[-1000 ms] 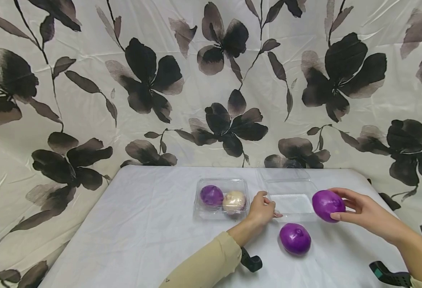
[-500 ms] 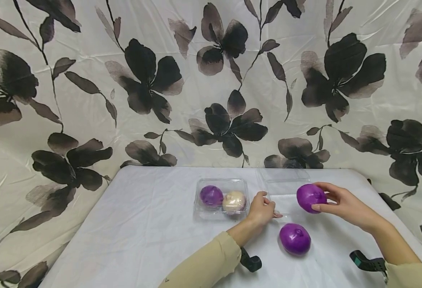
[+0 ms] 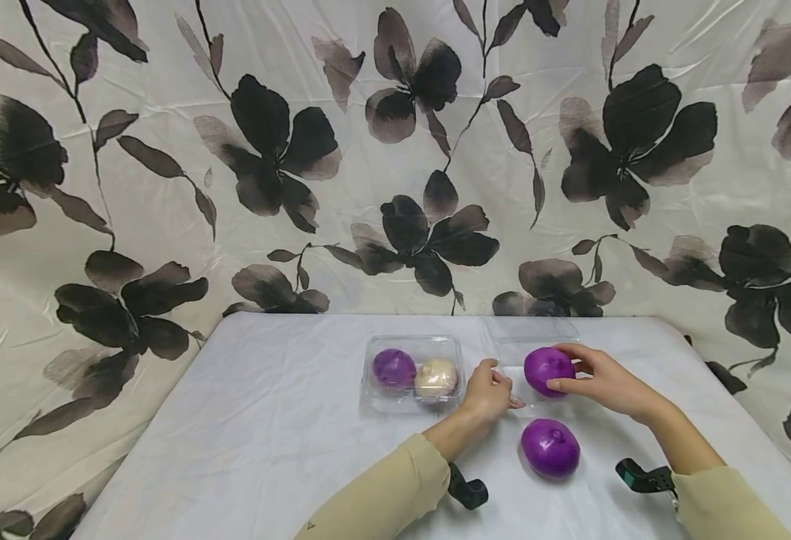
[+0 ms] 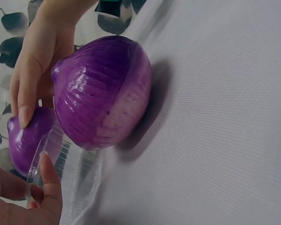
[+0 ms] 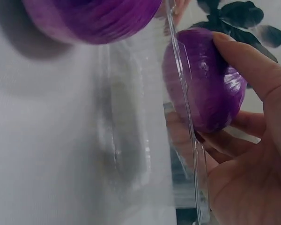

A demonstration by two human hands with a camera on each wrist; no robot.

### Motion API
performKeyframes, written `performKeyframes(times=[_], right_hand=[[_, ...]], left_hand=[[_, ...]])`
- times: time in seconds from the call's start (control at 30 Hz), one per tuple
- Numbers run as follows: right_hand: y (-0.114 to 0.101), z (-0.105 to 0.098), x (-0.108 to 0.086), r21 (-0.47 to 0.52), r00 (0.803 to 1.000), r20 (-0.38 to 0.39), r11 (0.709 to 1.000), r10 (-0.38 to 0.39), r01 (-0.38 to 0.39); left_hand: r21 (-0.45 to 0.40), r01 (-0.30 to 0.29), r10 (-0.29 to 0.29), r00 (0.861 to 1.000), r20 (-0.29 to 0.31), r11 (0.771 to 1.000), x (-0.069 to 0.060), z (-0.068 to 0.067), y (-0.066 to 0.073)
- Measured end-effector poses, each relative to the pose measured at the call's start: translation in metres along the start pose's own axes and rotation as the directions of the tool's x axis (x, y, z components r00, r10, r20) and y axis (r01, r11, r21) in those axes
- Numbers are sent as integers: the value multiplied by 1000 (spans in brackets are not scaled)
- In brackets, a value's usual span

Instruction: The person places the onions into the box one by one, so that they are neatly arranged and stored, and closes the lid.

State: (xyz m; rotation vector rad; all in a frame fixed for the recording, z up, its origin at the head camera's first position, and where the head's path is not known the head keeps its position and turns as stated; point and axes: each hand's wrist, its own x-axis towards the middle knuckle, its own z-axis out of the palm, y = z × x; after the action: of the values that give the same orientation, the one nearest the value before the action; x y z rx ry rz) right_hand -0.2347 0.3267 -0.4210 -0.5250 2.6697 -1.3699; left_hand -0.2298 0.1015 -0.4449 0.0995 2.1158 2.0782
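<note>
My right hand [image 3: 604, 382] grips a purple onion [image 3: 546, 371] between thumb and fingers, at the open clear plastic box [image 3: 515, 390]. In the right wrist view the box's rim [image 5: 186, 101] crosses in front of part of this onion. My left hand [image 3: 486, 393] pinches the box's near left edge; the left wrist view shows its thumb and fingers on the clear rim [image 4: 36, 164]. A second purple onion [image 3: 550, 448] lies on the white cloth in front of the box, touched by neither hand. The box's floor is partly hidden by the hands and the held onion.
Left of my left hand stands a closed clear box [image 3: 375, 397] with a purple onion [image 3: 394, 368] and a cream-coloured round one [image 3: 437, 378] inside. The open box's lid [image 3: 537, 330] leans back toward the floral curtain [image 3: 301, 225] behind the white-covered table [image 3: 247, 435].
My right hand has moved left with the purple onion, from the open box's right side to over its middle. The left hand stays at the box's edge.
</note>
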Motion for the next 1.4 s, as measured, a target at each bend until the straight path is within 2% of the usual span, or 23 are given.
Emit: performKeyframes(times=[0.43,0.67,1.07,1.23,1.4], right_hand=[[2,17,18,-29,998,58,999,-23,24],[1,23,24,-69,996,95,998,-4,10],[0,19,28,-25,979,191,997,73,-70],[-3,21,29,-24,976,196,996,91,-88],[-5,21,28,-77,979,178,993,103,-91]], left_hand=[[-15,2,-2,1000,10,1000,2,1,-1],[-11,3,-2,1000,11,1000,1,-1,0],[-8,6,-6,1000,2,1000,2,0,0],[-16,10,-10,1000,1,1000,3,0,-2],[-23,8,-8,1000,6,1000,3,-1,-2]])
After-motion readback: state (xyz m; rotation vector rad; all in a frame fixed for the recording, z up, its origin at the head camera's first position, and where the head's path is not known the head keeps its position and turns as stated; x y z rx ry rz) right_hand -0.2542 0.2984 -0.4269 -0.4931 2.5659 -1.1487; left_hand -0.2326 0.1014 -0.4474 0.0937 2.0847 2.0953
